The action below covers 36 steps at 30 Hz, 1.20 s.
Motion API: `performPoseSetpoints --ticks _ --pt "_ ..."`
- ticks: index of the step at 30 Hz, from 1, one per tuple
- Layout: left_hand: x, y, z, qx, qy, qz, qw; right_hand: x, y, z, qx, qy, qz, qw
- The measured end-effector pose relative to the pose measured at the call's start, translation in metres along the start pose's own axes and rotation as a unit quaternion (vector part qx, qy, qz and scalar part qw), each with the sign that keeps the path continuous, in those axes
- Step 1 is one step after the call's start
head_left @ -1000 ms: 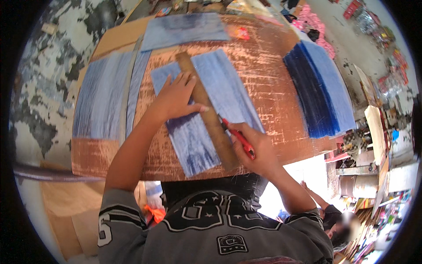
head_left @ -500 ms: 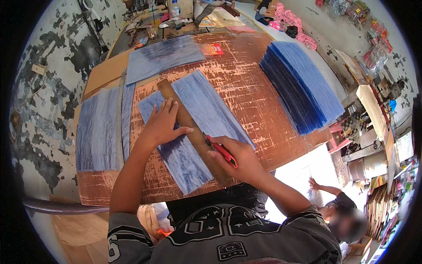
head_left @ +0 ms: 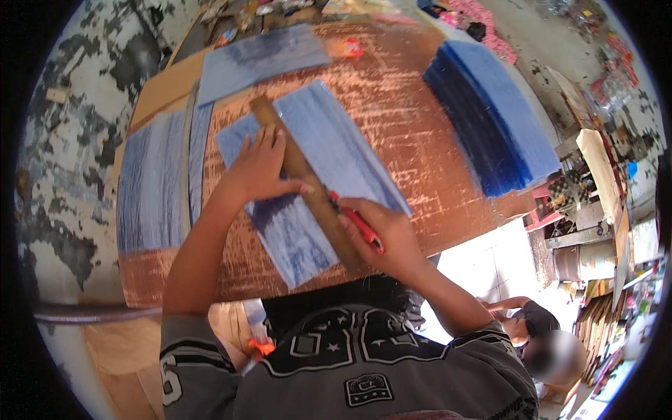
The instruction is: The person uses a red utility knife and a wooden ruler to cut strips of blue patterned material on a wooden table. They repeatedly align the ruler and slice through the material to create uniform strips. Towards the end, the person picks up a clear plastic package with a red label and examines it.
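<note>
1. Head view: a blue sheet (head_left: pixel 329 175) lies flat near the middle of a worn, scratched reddish-brown table (head_left: pixel 427 140), running from the far side toward the person's body.
2. A long wooden straightedge (head_left: pixel 308 189) lies on top of this sheet along its length, its far end past the sheet's far edge.
3. The left hand (head_left: pixel 259 168) is spread wide and flat, fingers together, pressing down on the straightedge and the sheet beside it; the thumb stretches out across the wood.
4. The right hand (head_left: pixel 385 238) is closed around a red-handled cutter (head_left: pixel 358 222) and sits at the near part of the straightedge, on its right edge. The tip touches or nearly touches the sheet; I cannot tell which.
5. A thick stack of blue sheets (head_left: pixel 490 119) rests on the far right part of the table, well apart from the hands.
6. More blue sheets (head_left: pixel 154 189) lie along the table's left edge, and another blue sheet (head_left: pixel 259 56) lies at the far left.
7. A second person (head_left: pixel 539 336) is low at the lower right, beyond the table's corner.
</note>
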<state>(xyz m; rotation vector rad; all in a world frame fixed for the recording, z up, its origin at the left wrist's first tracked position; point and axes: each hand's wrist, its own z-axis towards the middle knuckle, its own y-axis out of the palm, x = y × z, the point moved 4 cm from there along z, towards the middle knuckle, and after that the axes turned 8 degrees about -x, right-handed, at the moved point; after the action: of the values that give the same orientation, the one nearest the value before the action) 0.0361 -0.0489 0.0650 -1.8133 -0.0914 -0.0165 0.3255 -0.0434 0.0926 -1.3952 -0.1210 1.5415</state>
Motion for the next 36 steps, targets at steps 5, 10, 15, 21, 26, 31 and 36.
performPoseSetpoints --ticks 5,10,15,21,26,31,36 --pt "0.006 -0.003 0.003 -0.001 -0.001 0.018 1.0 0.001 0.005 -0.013 0.009 0.023 0.018 1.0" --pt "0.002 0.004 0.002 0.028 0.012 0.032 0.999 -0.004 0.006 -0.027 0.01 0.031 0.02 0.999" --pt "0.001 0.007 0.002 0.042 0.007 0.05 0.998 -0.006 -0.001 -0.042 -0.019 0.036 0.002 0.999" --pt "-0.002 0.009 0.003 0.052 0.014 0.041 0.998 -0.01 -0.009 -0.058 -0.021 0.031 -0.032 0.999" --pt "-0.002 0.009 0.003 0.054 0.007 0.045 0.997 -0.01 -0.013 -0.074 -0.018 0.024 -0.02 0.999" --pt "0.0 0.008 0.003 0.048 0.0 0.048 0.998 -0.015 -0.018 -0.091 -0.028 0.033 -0.033 0.999" --pt "0.0 0.007 0.0 0.033 -0.012 0.025 0.999 -0.02 -0.023 -0.111 -0.061 0.044 -0.048 0.996"
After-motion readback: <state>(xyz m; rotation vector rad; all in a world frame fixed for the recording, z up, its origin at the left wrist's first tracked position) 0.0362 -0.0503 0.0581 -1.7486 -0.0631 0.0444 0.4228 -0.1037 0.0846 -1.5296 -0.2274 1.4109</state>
